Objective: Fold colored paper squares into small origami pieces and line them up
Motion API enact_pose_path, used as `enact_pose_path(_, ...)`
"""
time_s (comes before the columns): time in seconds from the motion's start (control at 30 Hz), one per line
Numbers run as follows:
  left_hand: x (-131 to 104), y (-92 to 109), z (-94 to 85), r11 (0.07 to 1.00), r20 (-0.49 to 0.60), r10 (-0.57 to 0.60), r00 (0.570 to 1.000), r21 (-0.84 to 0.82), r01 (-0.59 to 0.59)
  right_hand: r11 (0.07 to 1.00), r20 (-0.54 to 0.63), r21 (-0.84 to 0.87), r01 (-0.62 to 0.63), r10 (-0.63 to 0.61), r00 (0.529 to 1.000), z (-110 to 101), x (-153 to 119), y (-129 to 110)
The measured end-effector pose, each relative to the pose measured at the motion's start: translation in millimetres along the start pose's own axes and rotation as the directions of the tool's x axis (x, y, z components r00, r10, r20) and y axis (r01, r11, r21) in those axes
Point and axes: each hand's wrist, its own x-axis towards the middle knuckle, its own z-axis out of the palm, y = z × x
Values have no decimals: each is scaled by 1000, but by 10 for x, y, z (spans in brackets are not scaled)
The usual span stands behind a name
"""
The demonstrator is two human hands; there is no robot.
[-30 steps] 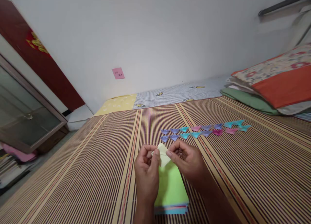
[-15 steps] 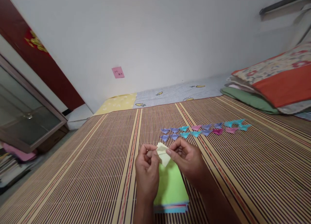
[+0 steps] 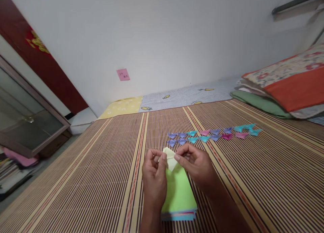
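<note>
A small folded piece of pale yellow paper is pinched between both hands. My left hand grips its left edge with thumb and forefinger. On the opposite side my right hand pinches the right corner the same way. Directly below lies a stack of coloured paper, bright green on top, with blue and pink edges showing at the near side. Beyond the hands, two rows of small folded paper boats in purple, blue and pink rest on the mat.
A striped woven mat covers the bed. Folded bedding with an orange and floral pillow is piled at the right. A patterned sheet runs along the wall, which bears a pink note. A glass-fronted cabinet stands at left.
Both hands keep hold of the yellow paper. The left hand has shifted very slightly right, its thumb a little higher on the paper, and the paper's upper flap looks more rounded.
</note>
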Motion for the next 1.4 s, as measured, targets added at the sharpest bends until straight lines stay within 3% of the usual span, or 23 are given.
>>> enact_pose_path(0.27, -5, -23, -2, 1000, 40, -11, 999, 14, 10, 1000, -3, 22, -19, 19, 1000, -14, -5, 26)
enact_pose_path(0.4, -12, -55, -49, 987, 114, 19, 993, 154, -36, 997, 60, -32, -67, 69, 996, -39, -21, 7)
enact_pose_path(0.5, -13, -40, -73, 966, 173, 51, 984, 240, -93, 990, 49, -141, 10, -3, 999, -39, -29, -49)
enact_pose_path(0.67, -14, 4, -73, 969, 267, 29, 963, 229, -93, 943, 78, -295, 154, -137, 987, -26, -18, -109)
enact_pose_path(0.83, 3, -5, -52, 999, 164, -48, 985, 32, 43, 968, -10, -200, 149, -154, 988, -18, -9, -56)
enact_pose_path(0.93, 24, 19, -37, 995, 148, -96, 984, 19, 94, 958, -73, -225, 178, -199, 977, -16, -10, -31)
enact_pose_path(1.17, 23, 48, -27, 995, 154, -85, 984, 69, 75, 916, -35, -291, 275, -298, 954, 20, -14, -67)
enact_pose_path(1.4, 24, 12, -42, 996, 180, -90, 980, 25, 87, 917, -38, -288, 276, -299, 953, 24, -37, -69)
